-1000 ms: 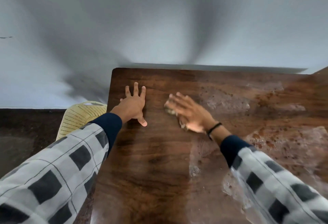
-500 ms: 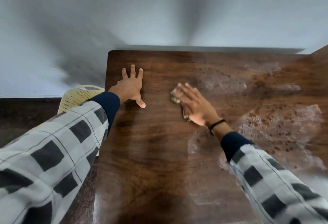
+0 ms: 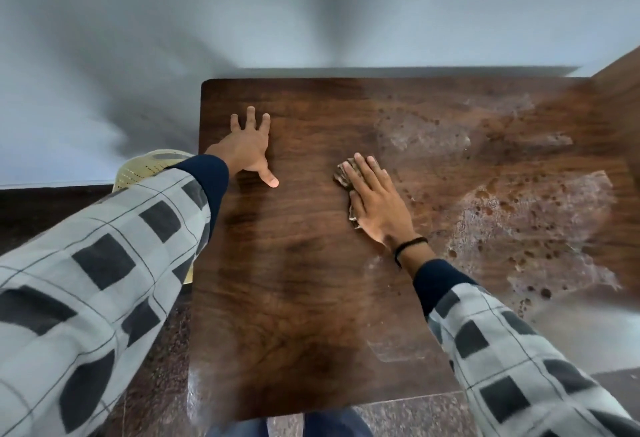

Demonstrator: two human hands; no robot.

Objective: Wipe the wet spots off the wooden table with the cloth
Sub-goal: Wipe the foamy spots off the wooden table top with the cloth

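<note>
A dark wooden table (image 3: 294,298) fills the middle of the view. My right hand (image 3: 375,201) lies flat with straight fingers on a small brownish cloth (image 3: 343,176), pressing it to the tabletop; only the cloth's left edge shows from under the hand. My left hand (image 3: 251,149) rests flat on the table near its far left corner, fingers spread, holding nothing. Large wet patches (image 3: 530,228) with droplets cover the right half of the table, and another wet patch (image 3: 419,131) lies beyond my right hand.
A yellow perforated plastic chair (image 3: 149,168) stands left of the table, partly hidden by my left sleeve. A grey-white wall runs right behind the table's far edge. Dark speckled floor (image 3: 156,367) shows left and below. A wooden surface (image 3: 620,69) rises at the far right.
My right hand has slid the cloth toward me and slightly to the right across the table. My left hand stays planted near the far left corner. The camera has tilted, showing more of the near edge.
</note>
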